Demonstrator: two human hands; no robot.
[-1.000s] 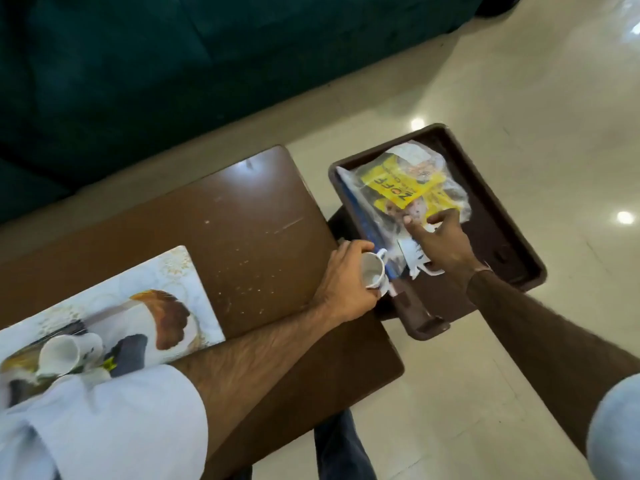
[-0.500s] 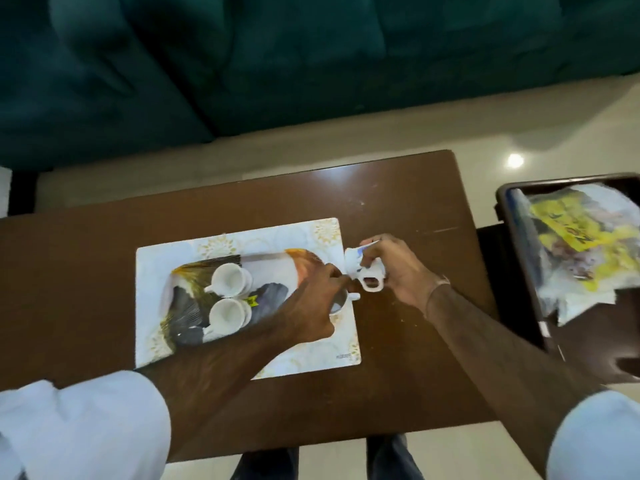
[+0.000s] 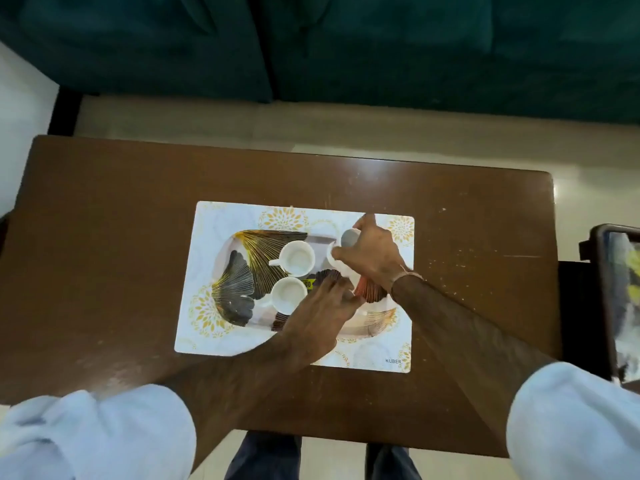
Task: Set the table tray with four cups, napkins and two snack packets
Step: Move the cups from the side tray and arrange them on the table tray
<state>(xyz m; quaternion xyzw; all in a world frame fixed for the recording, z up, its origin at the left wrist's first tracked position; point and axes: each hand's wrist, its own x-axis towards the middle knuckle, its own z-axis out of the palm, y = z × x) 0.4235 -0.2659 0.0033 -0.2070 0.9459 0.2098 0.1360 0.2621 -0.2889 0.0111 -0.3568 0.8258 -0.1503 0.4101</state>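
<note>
A leaf-patterned tray [image 3: 242,306] lies on a white placemat [image 3: 207,341] in the middle of the brown table [image 3: 104,237]. Two white cups stand upright in it, one further back [image 3: 296,258] and one nearer to me [image 3: 288,294]. My right hand [image 3: 372,258] is over the tray's right part, closed on a white cup [image 3: 348,237]. A second white rim [image 3: 333,255] shows just under its fingers. My left hand [image 3: 322,317] hovers over the tray's front, fingers spread beside the near cup, with nothing seen in it.
A dark brown tray [image 3: 597,258] at the right edge holds clear packets with yellow labels [image 3: 628,271] and white paper. A dark green sofa [image 3: 346,46] runs along the far side. My legs [image 3: 263,455] are below the table's near edge.
The view swung from the brown tray to the table. Both hands carried cups over to the patterned tray; my left hand no longer shows a cup, and my right hand moved over the tray's right part.
</note>
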